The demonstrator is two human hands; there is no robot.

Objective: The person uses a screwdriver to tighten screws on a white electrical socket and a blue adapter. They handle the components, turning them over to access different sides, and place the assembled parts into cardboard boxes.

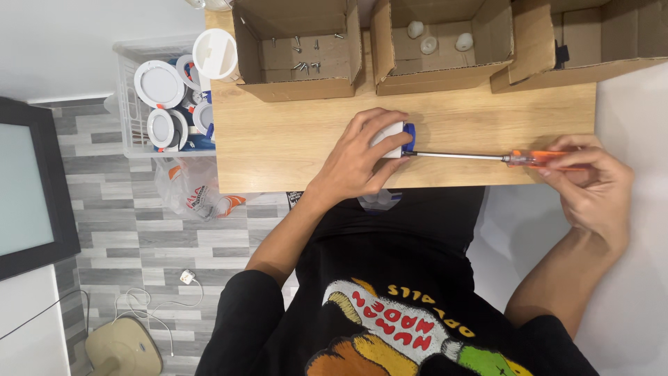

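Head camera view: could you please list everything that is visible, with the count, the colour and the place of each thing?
small part: one, white and blue, on the table under the left hand
screwdriver: one, orange handle and metal shaft, tip at the small part
table: one, light wood
cardboard boxes: three, brown, along the far table edge
screws: several, metal, in the left box
round pieces: three, white, in the middle box
basket: one, white, left of the table, holding round white lamps
plastic bag: one, clear, on the floor
left hand: on the small part
right hand: holding the screwdriver handle
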